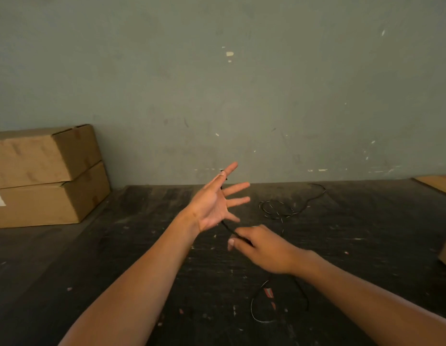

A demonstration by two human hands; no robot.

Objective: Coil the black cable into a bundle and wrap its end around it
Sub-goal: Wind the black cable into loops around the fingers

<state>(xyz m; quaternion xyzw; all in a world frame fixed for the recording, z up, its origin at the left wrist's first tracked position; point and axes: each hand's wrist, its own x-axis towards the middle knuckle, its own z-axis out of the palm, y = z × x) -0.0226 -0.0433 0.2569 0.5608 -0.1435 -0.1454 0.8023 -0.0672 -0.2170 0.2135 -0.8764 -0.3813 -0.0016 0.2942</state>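
Left hand (212, 203) raised above the desk (117, 258), palm up, fingers spread wide; thumb pressing the end of the black cable (228, 227) against the forefinger, the strand passing behind the palm and out below the little finger. Right hand (261, 248) lower and just beside it, back up, fingers curled loosely, pinching that same strand between thumb and forefinger; blurred. Beneath the right wrist, cable hanging in a slack loop onto the desk near its front edge. More cable lying in loose coils toward the back edge, right of centre. Two stacked cardboard boxes (47, 176) at the back left corner.
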